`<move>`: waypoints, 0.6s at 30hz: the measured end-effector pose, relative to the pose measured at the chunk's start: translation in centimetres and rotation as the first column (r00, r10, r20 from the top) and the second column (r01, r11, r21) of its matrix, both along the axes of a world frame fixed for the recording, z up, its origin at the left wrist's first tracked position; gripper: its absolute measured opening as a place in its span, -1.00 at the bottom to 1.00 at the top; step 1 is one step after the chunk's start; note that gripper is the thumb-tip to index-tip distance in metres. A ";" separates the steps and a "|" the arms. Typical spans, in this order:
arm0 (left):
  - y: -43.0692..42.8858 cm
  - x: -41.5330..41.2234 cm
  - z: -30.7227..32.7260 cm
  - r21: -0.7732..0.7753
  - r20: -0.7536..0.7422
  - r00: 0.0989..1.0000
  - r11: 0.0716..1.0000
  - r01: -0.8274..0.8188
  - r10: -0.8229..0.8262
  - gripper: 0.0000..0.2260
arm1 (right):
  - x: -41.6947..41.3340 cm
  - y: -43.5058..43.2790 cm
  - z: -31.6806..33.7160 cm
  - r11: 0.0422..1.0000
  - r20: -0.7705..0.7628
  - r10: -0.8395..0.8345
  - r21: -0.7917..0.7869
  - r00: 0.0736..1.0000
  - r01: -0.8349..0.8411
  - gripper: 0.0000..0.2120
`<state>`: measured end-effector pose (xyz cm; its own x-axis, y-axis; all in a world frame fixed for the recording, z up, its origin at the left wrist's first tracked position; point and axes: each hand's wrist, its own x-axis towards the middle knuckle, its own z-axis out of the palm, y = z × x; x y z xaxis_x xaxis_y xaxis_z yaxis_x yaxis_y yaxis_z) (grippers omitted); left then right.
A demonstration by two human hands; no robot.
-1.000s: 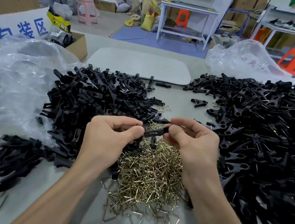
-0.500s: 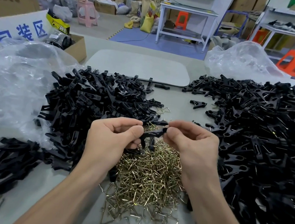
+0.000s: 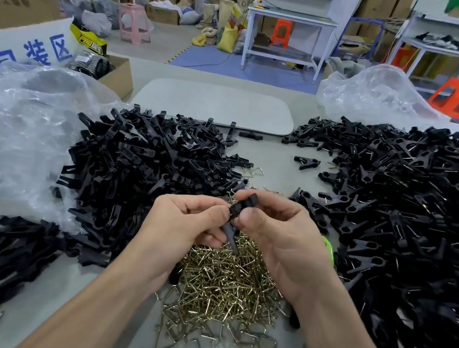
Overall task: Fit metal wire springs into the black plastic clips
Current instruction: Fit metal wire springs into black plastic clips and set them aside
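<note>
Head view: 1 black clip point(image 3: 243, 206) was held w/ both hands at frame centre. It was tilted, upper end toward 1 o'clock, lower tip toward 6 o'clock, just above the wire springs pile point(image 3: 224, 288). L hand point(image 3: 186, 223) was curled, thumb & fingers pinched on the clip's middle. R hand point(image 3: 281, 240) was curled too, thumb & forefinger closed on its upper part. Whether a spring was seated in it couldn't be told. A heap of black clip parts point(image 3: 146, 168) was spread at 10 o'clock of the hands, and a bigger heap of clips point(image 3: 408, 216), wire showing, at 3 o'clock. A clear plastic bag point(image 3: 26, 139) was seen at 9 o'clock on the grey table point(image 3: 279, 166).
</note>
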<state>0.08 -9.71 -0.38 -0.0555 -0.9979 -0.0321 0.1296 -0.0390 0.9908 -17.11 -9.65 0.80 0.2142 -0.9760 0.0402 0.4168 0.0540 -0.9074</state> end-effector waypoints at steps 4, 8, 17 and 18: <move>-0.3 0.0 -0.4 -0.082 0.096 0.983 0.985 -0.151 0.159 -0.79 | -0.3 -0.2 0.1 0.989 -0.007 -0.135 0.065 0.991 0.135 -0.88; -0.5 0.3 -0.3 -0.150 0.110 0.975 0.973 -0.177 0.195 -0.78 | -0.2 -0.2 0.0 0.953 -0.526 -0.300 -0.192 0.796 0.233 -0.79; -0.3 0.4 -0.4 -0.182 0.107 0.976 0.969 -0.168 0.190 -0.74 | 1.5 0.8 -0.6 0.944 -0.669 -0.309 -0.305 0.676 0.129 -0.77; -0.2 0.4 -0.3 -0.182 0.116 0.975 0.969 -0.168 0.190 -0.74 | 1.4 0.8 -0.5 0.946 -0.671 -0.302 -0.301 0.677 0.124 -0.78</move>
